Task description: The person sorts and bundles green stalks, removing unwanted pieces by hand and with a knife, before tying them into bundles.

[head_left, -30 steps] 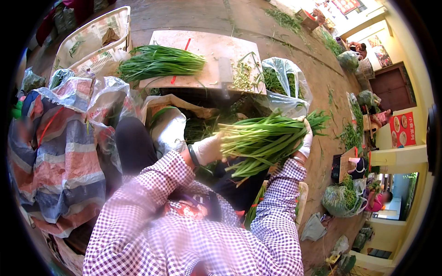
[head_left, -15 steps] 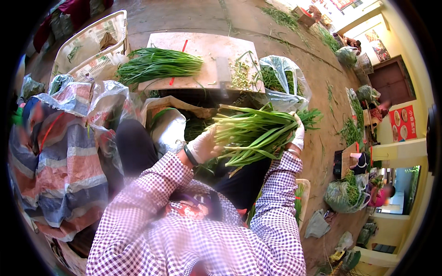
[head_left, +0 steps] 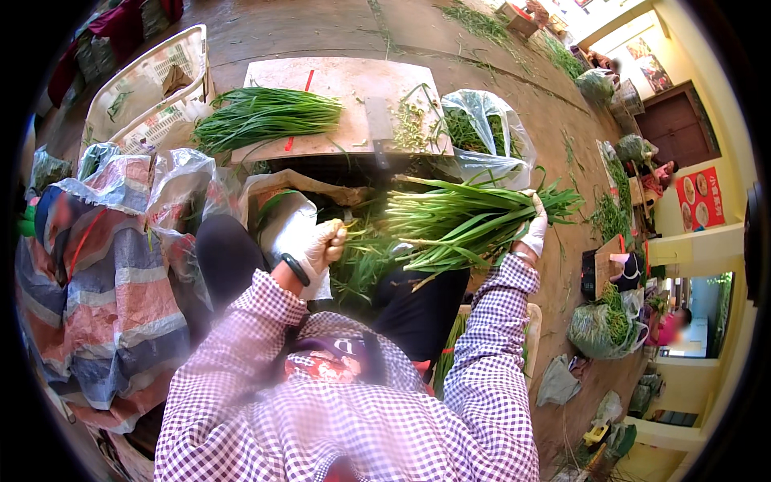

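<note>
- The brown floor spreads beneath everything, strewn with green scraps along its far and right parts.
- A tarpaulin, striped in blue, white and dull red, drapes in folds at the person's left.
- A pale board stands ahead of the knees, with red strips showing at its near and far edges.
- A whitish slotted crate sits beyond the tarpaulin, to the left of the board.
- The bunch of green stalks is up in the air over the right side of the lap, nearer the person than the board; its pale stem ends point left and its leaves spread out past the right hand.
- A second green bundle lies on the board's left half, its leaf tips hanging over the edge.
- A clear plastic bag with greens inside stands just beside the board's right end.
- The right hand is wrapped round the leafy part of the bunch, grasping it.
- The left hand is apart from the bunch, left of its stem ends, with the fingers clenched.
- A flat grey blade lies on the board, its dark handle toward the person.
- Cut pale-green pieces are scattered right of the blade.
- A dark wristband circles the left wrist.
- A yellowish scrap shows at the left fingertips, gripped there.
</note>
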Demonstrator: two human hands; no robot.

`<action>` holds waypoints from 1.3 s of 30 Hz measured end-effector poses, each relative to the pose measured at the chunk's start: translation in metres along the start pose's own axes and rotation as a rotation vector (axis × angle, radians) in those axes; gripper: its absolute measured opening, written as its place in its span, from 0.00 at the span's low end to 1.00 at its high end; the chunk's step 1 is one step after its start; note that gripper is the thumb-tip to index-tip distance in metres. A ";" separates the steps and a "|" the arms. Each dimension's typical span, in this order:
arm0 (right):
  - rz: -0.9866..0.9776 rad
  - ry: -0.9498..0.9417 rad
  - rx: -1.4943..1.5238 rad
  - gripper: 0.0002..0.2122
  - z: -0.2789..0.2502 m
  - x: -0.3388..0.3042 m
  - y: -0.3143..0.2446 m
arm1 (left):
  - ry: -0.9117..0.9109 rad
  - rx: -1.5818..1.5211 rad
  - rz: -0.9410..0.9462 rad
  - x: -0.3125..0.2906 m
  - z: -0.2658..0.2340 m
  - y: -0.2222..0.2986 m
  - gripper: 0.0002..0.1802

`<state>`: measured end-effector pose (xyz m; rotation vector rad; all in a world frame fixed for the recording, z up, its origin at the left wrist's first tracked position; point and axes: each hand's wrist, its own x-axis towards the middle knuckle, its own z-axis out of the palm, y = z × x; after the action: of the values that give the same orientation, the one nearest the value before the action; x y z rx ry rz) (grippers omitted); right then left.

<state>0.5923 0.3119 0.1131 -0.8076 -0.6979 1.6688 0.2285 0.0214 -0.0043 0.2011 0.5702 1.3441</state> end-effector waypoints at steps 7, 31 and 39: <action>0.007 0.073 0.136 0.05 0.023 -0.002 0.007 | 0.041 0.598 0.026 0.002 0.084 -0.020 0.23; -0.104 0.191 0.107 0.05 0.039 0.007 -0.001 | 0.211 1.843 0.031 -0.005 0.060 -0.016 0.18; -0.060 0.232 0.108 0.07 0.075 -0.003 0.022 | -0.086 0.371 -0.095 0.012 0.077 -0.061 0.39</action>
<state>0.5196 0.3012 0.1410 -0.8774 -0.4632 1.5156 0.3208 0.0330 0.0294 0.5259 0.7444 1.1242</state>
